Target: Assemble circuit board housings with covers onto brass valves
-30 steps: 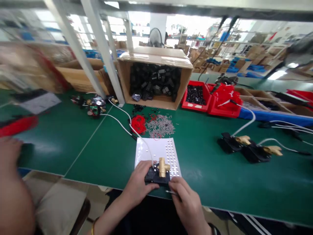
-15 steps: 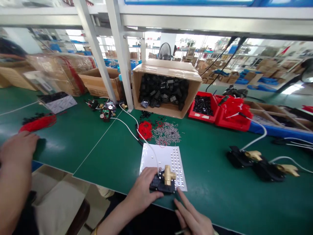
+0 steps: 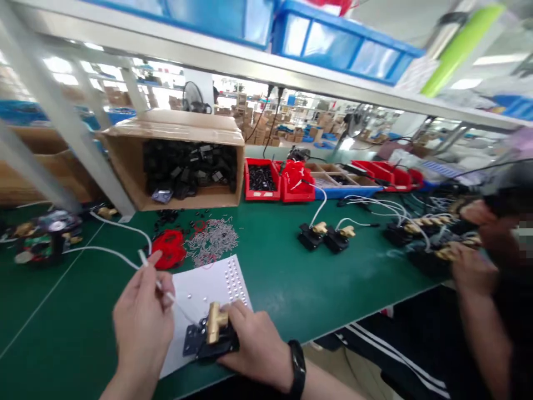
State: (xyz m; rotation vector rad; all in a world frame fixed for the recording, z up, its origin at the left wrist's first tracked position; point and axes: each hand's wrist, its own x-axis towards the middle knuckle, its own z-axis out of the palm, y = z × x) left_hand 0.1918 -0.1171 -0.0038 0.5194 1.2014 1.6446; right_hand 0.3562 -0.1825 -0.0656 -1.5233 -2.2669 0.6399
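Note:
My left hand is closed on a white cable that runs down to a black device with a brass tee fitting. The cable's end sticks up above my fingers. My right hand, a black band on its wrist, grips the device from its right side. Beneath the device lies a white sheet with rows of small shiny round pieces along its right side. Past the sheet sit a bundle of red rings or loops and a pile of small grey pins.
Behind the pile stands a cardboard box of black parts. Red bins and a divided tray line the back. Two similar brass-fitted devices lie to the right. At far right, a co-worker's hand touches more devices. A metal post rises at left.
The view has swung to the right, bringing a co-worker into sight. My left hand has left the device and taken hold of its cable. My right hand now grips the device.

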